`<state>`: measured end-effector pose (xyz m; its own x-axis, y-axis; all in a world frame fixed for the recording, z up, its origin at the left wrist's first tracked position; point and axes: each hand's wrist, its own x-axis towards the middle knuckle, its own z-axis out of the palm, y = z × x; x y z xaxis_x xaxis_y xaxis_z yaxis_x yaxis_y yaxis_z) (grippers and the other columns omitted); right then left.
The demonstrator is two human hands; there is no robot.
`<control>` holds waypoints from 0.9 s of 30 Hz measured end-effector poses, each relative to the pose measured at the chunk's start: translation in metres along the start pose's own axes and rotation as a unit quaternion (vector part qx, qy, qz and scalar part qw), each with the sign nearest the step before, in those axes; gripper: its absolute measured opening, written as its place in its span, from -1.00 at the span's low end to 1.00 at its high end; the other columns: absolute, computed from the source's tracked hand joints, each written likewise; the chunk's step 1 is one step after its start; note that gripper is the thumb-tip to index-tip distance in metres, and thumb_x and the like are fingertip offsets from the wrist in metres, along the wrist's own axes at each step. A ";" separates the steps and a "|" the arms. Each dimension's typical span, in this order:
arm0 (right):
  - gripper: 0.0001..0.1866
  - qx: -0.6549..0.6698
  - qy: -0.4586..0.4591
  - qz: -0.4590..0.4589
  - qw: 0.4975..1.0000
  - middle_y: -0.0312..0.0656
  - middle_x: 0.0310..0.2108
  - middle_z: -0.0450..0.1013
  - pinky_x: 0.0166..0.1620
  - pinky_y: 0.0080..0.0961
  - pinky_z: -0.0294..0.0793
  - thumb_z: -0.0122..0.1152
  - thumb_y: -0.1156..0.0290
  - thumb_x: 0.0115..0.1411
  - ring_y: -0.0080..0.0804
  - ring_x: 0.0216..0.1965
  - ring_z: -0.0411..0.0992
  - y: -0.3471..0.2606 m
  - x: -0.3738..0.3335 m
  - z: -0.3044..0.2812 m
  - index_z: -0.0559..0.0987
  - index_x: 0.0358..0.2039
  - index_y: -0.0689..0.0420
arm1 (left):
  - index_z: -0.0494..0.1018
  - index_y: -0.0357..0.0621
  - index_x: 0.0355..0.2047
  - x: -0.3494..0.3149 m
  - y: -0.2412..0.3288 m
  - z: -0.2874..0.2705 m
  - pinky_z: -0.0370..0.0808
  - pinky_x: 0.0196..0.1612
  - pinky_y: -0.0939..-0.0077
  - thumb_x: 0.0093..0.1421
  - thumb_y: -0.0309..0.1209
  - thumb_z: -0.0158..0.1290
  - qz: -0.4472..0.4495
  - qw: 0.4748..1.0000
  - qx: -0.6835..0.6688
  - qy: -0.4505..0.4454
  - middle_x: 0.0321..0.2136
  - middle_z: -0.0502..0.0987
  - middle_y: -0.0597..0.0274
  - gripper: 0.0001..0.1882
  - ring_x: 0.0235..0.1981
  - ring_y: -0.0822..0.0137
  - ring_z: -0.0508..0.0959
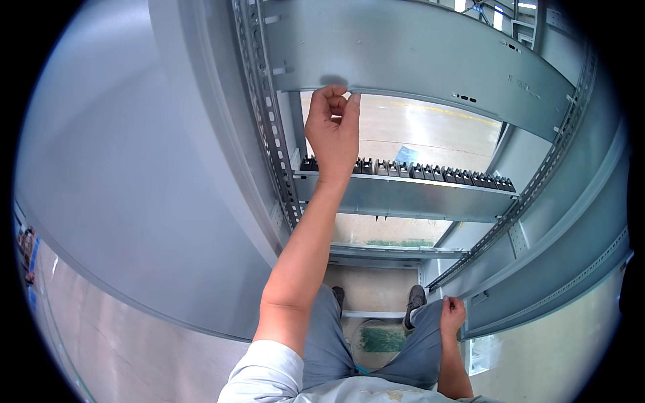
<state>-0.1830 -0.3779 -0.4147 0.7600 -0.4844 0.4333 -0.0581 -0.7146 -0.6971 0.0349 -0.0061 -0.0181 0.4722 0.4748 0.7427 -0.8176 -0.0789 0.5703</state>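
My left hand [334, 138] is raised in front of an open metal cabinet, its arm stretched up through the middle of the view. Thumb and fingertips are pinched together at the lower edge of a wide grey metal panel [410, 57]; whatever lies between them is too small or hidden to make out. Below that hand, a row of black and grey terminal blocks [430, 172] runs along a lower metal crosspiece [403, 195]. My right hand [453, 316] is low at the right, beside my right knee, with its fingers curled closed. Any object inside them is hidden.
Perforated uprights [269, 121] flank the frame, and a large grey door [114, 154] stands at the left. Another curved grey panel [557, 269] rises on the right. My shoes [414, 302] are by the cabinet's bottom rail [369, 314]. A blue sheet [406, 154] lies beyond.
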 end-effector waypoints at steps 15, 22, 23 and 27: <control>-0.78 0.014 0.005 0.007 1.000 -0.11 -0.47 0.50 -0.33 -0.26 0.45 0.36 0.30 0.25 -0.16 -0.46 0.49 -0.004 0.000 -0.001 0.66 -0.41 0.20 | 0.49 -0.29 -0.19 0.013 0.008 -0.008 0.59 -0.40 0.58 0.29 -0.50 0.21 -0.018 0.996 0.072 -0.055 -0.43 0.52 0.31 -0.85 -0.44 0.57 0.49; -0.78 0.013 0.005 0.008 1.000 -0.11 -0.48 0.50 -0.34 -0.25 0.45 0.36 0.31 0.25 -0.15 -0.47 0.49 -0.013 0.001 -0.005 0.66 -0.43 0.20 | 0.46 -0.28 -0.18 0.006 0.006 -0.014 0.54 -0.38 0.63 0.32 -0.49 0.19 -0.017 0.987 0.130 -0.096 -0.39 0.51 0.31 -0.84 -0.43 0.57 0.48; -0.78 0.014 0.003 0.008 1.000 -0.11 -0.48 0.50 -0.34 -0.25 0.45 0.36 0.31 0.25 -0.16 -0.47 0.48 -0.013 0.001 -0.005 0.66 -0.43 0.21 | 0.46 -0.28 -0.15 0.006 0.004 -0.015 0.54 -0.37 0.63 0.32 -0.49 0.18 -0.009 0.989 0.129 -0.077 -0.38 0.52 0.31 -0.83 -0.43 0.56 0.48; -0.78 0.023 0.006 0.011 1.000 -0.11 -0.46 0.50 -0.34 -0.26 0.45 0.37 0.31 0.25 -0.17 -0.47 0.48 -0.005 0.002 -0.005 0.65 -0.42 0.21 | 0.53 -0.32 -0.07 0.007 0.017 -0.015 0.55 -0.32 0.61 0.32 -0.50 0.18 0.055 0.986 0.139 -0.071 -0.35 0.57 0.28 -0.79 -0.40 0.53 0.54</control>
<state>-0.1849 -0.3778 -0.4077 0.7505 -0.5062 0.4248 -0.0451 -0.6805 -0.7313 0.0193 0.0090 -0.0086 0.4438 0.3236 0.8356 -0.7533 -0.3703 0.5435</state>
